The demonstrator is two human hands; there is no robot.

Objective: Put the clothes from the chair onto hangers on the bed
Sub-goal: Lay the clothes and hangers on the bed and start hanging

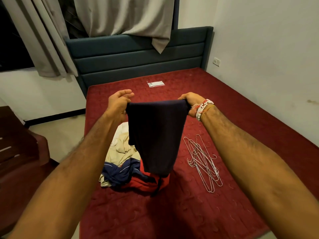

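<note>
Gripping with left hand (pixel 119 105) and right hand (pixel 188 105) the top corners of a dark navy garment (pixel 155 135), holding it stretched and hanging mid-frame above the bed (pixel 233 121). Lying below on the bed, left of centre: pile of clothes (pixel 120 161); right of centre: wire hangers (pixel 202 161), heaped. Lying near the headboard (pixel 138 56), upper centre: flat clear pouch (pixel 155 84), contents being too small to tell.

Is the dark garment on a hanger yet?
Not on one. The left hand and right hand hold the dark garment by its top edge; the wire hangers lie apart on the bed.
</note>
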